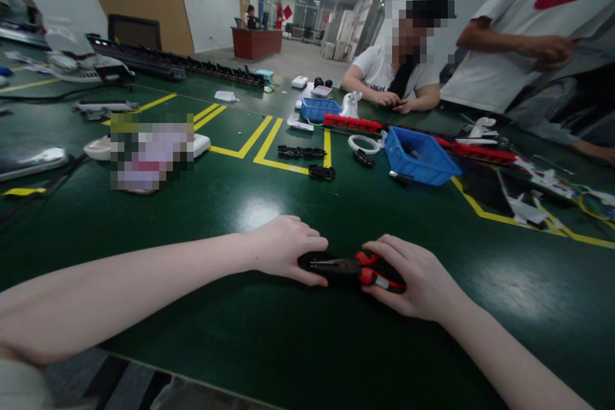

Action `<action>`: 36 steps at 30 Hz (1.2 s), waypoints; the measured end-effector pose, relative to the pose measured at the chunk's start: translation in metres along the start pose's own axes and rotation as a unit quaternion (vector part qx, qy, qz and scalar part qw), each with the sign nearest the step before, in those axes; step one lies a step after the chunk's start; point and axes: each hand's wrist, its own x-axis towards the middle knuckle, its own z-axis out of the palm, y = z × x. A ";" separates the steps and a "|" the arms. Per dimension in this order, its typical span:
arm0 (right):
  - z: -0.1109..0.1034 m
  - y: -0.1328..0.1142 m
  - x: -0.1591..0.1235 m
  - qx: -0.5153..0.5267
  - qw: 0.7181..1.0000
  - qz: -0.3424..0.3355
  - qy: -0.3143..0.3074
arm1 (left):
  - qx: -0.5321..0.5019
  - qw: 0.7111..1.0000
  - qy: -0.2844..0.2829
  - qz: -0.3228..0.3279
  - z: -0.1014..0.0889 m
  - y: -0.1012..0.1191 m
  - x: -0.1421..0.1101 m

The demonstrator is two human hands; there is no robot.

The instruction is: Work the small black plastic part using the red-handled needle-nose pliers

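My right hand [417, 277] is closed around the red and black handles of a pair of needle-nose pliers [369, 274]. Their grey jaws point left, toward my left hand [283, 248]. Between its thumb and fingers, my left hand grips a small black part [307, 261]. The jaws lie over or against this part; whether they clamp it cannot be made out. Both hands are low over the green table [269, 339], near its front edge. Beyond them lie black plastic pieces, a longer one [302, 152] and a shorter one [321, 172], by the yellow tape.
A blue bin [418, 157] with dark parts stands at the right, and a smaller blue bin [319, 109] farther back. A white ring [364, 144] lies between them. A blurred-out phone-like object [154, 157] is at the left. One person [408, 77] sits opposite; another [533, 38] stands right.
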 end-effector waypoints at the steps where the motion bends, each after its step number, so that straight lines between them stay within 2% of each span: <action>1: 0.000 0.000 0.000 0.002 1.000 0.001 0.001 | 0.001 1.000 0.002 0.000 0.000 0.000 0.000; 36: -0.002 0.004 0.000 0.009 1.000 -0.002 -0.010 | -0.009 1.000 -0.004 -0.005 0.000 0.000 0.000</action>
